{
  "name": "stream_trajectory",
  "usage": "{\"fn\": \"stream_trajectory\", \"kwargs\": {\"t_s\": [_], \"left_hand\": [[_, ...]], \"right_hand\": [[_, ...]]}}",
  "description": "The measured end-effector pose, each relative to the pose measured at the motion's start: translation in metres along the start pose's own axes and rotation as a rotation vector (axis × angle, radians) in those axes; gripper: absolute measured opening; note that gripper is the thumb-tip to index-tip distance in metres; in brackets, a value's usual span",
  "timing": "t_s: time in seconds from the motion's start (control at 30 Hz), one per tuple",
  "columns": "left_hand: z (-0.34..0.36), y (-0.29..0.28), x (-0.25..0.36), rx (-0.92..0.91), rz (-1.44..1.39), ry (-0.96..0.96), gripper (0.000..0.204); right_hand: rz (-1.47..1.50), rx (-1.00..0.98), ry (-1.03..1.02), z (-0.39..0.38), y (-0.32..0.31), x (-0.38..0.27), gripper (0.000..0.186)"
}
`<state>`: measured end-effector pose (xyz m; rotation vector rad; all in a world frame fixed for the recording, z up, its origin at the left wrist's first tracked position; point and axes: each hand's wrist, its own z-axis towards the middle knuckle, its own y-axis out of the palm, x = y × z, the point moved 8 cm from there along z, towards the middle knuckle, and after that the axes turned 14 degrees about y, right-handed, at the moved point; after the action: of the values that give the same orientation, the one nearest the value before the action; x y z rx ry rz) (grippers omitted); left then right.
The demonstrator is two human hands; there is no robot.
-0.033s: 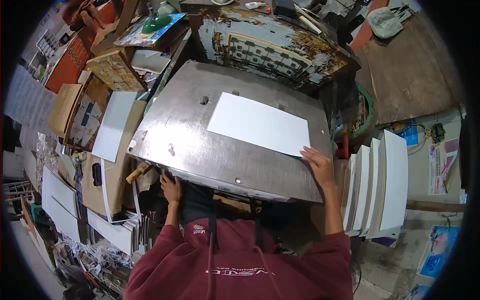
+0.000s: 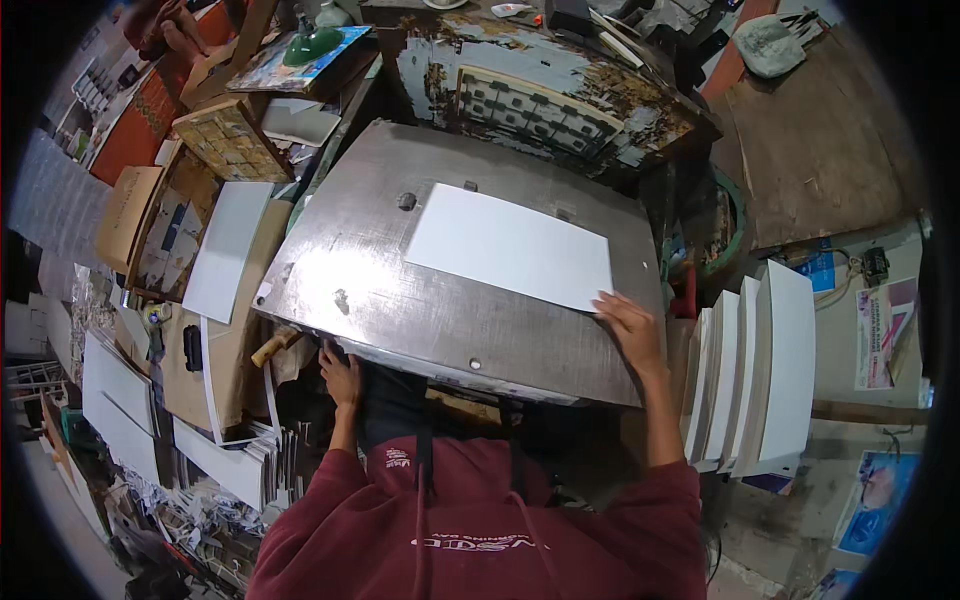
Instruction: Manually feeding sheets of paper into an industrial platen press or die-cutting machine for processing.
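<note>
A white rectangular sheet (image 2: 510, 245) lies on a grey metal plate (image 2: 400, 310), toward its far right side. My right hand (image 2: 630, 325) is closed on the sheet's near right corner, fingertips at its edge; whether the thumb is under the sheet is hidden. At the plate's near left edge is my left hand (image 2: 341, 376), its fingers stretched up against or just under the rim. It holds nothing that I can see. A yellowish wooden handle (image 2: 275, 347) sticks out left of that hand.
Behind the plate rises a rusty upright block with a patterned panel (image 2: 535, 112). Several white boards (image 2: 785, 370) stand on the right. At the left are a white sheet (image 2: 228, 250), an open wooden box (image 2: 165, 240) and stacked white boards (image 2: 120, 410). A green wheel rim (image 2: 738, 215) stands right of the plate.
The white sheet has slid slightly left on the metal plate, and my right hand has moved left with it. My left hand stays at the near edge.
</note>
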<state>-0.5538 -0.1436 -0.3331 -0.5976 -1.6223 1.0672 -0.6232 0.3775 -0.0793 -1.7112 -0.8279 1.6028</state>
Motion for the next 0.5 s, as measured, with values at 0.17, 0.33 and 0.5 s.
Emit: {"fn": "stream_trajectory", "kwargs": {"t_s": [0.17,0.33,0.5], "left_hand": [[0.002,0.000,0.001,-0.003,-0.015,-0.013,0.062],[0.006,0.001,0.005,-0.021,0.003,0.004,0.066],[0.005,-0.010,0.024,0.164,0.299,0.252,0.073]], "right_hand": [[-0.035,-0.119,0.092,0.022,0.018,-0.007,0.031],[-0.078,0.079,-0.023,0.020,-0.053,-0.030,0.044],[-0.243,0.441,0.215,-0.075,-0.181,-0.019,0.038]]}}
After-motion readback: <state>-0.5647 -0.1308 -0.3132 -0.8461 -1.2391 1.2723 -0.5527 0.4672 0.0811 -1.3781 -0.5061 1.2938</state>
